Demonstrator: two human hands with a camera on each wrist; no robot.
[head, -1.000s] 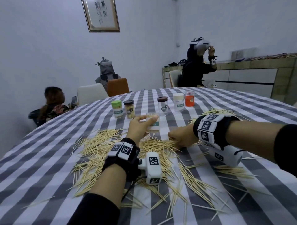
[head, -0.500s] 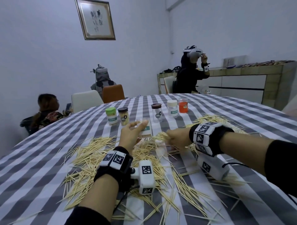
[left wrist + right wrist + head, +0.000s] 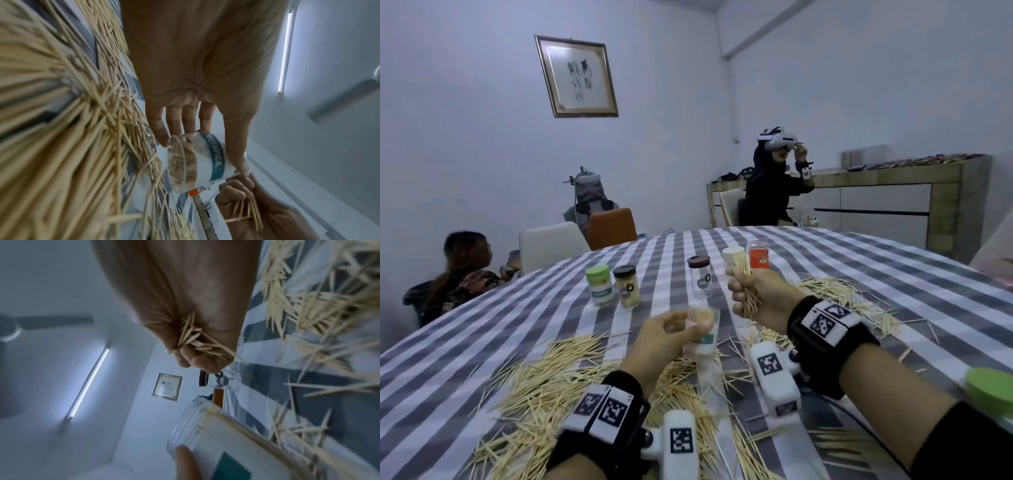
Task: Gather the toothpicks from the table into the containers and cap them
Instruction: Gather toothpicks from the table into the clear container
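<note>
My left hand grips a clear open jar with a teal "TOOTHPICK" label; it holds some toothpicks and is raised off the table. My right hand is fisted around a bundle of toothpicks, up and to the right of the jar's mouth. Loose toothpicks lie in heaps on the striped tablecloth under both arms.
Capped jars stand in a row farther back: green-lidded, dark-lidded, brown-lidded clear, white, orange. A green lid lies at the right edge. Other people sit beyond the table.
My right hand has closed on a bundle of toothpicks and lifted it from the table to beside the jar. My left hand has raised the jar slightly.
</note>
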